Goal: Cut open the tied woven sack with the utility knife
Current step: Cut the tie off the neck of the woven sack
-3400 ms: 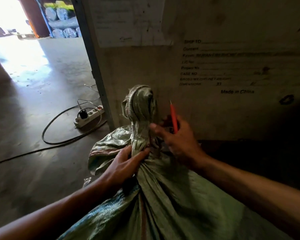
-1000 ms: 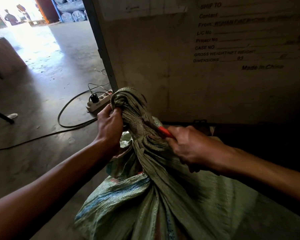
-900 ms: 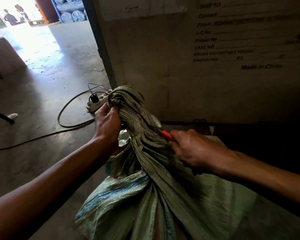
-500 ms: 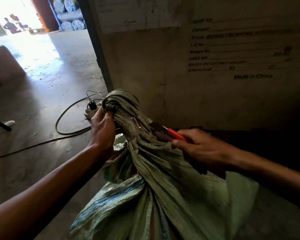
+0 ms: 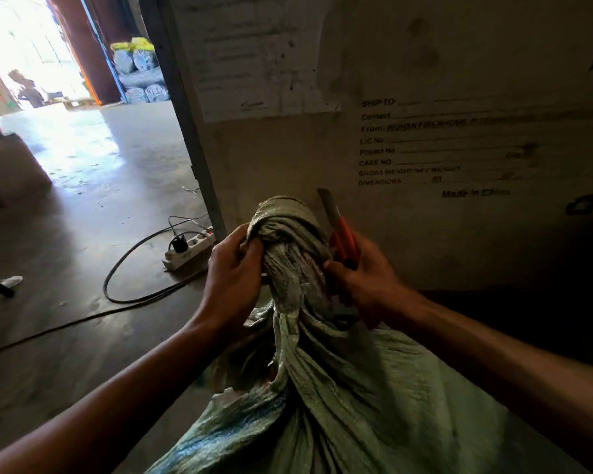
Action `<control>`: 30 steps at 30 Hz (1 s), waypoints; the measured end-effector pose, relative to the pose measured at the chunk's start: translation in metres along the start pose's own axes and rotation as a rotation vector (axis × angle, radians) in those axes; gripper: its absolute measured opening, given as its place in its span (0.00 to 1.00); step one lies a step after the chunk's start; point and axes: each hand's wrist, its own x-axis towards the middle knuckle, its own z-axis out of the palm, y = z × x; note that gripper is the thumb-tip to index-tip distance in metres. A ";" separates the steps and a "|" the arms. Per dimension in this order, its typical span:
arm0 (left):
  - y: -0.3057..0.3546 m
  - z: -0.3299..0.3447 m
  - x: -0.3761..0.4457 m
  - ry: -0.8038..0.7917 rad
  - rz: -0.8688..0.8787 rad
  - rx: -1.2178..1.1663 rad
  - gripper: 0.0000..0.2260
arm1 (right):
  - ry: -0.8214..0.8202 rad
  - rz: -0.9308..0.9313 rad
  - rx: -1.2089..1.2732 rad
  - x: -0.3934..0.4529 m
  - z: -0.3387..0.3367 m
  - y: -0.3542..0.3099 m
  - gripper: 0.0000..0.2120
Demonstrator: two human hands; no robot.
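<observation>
A green woven sack (image 5: 339,398) fills the lower middle, its neck twisted into a thick knot (image 5: 285,224) with frayed, pale strands showing just below it. My left hand (image 5: 233,278) grips the knot's left side. My right hand (image 5: 360,285) presses against the neck's right side and holds the red utility knife (image 5: 341,234) upright, its blade pointing up beside the knot, clear of the fabric.
A large wooden crate (image 5: 425,148) with printed shipping text stands right behind the sack. A white power strip (image 5: 189,248) and black cable (image 5: 127,292) lie on the concrete floor to the left. A person stands in the bright doorway (image 5: 28,87) far left.
The knife has come out of the sack's neck and swung from lying sideways to pointing up. My right hand has moved in against the neck, while my left keeps its grip on the knot.
</observation>
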 end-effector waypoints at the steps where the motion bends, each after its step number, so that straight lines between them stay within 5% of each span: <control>1: 0.001 0.001 0.001 0.005 0.014 0.021 0.10 | 0.019 0.003 -0.019 0.003 -0.002 0.000 0.11; 7: 0.013 -0.003 0.007 -0.035 -0.030 0.027 0.11 | 0.043 0.007 0.059 0.003 -0.001 -0.003 0.12; 12: -0.002 -0.008 0.000 -0.291 -0.148 0.127 0.38 | 0.066 -0.031 0.122 0.003 0.004 -0.005 0.07; 18: -0.009 -0.016 -0.001 -0.340 -0.107 0.212 0.49 | 0.011 -0.057 0.065 0.003 -0.003 -0.005 0.07; 21: -0.017 -0.014 -0.003 -0.283 0.044 0.428 0.46 | -0.003 -0.063 0.065 0.003 -0.003 -0.006 0.07; 24: -0.017 -0.014 0.001 -0.281 0.094 0.340 0.37 | -0.005 -0.076 0.030 0.007 -0.006 -0.004 0.10; 27: -0.008 -0.012 0.004 -0.430 -0.002 0.172 0.41 | -0.009 -0.065 0.013 0.009 -0.019 -0.002 0.13; 30: -0.005 -0.004 0.007 -0.358 -0.052 0.198 0.47 | 0.044 -0.007 -0.036 0.007 -0.025 -0.005 0.08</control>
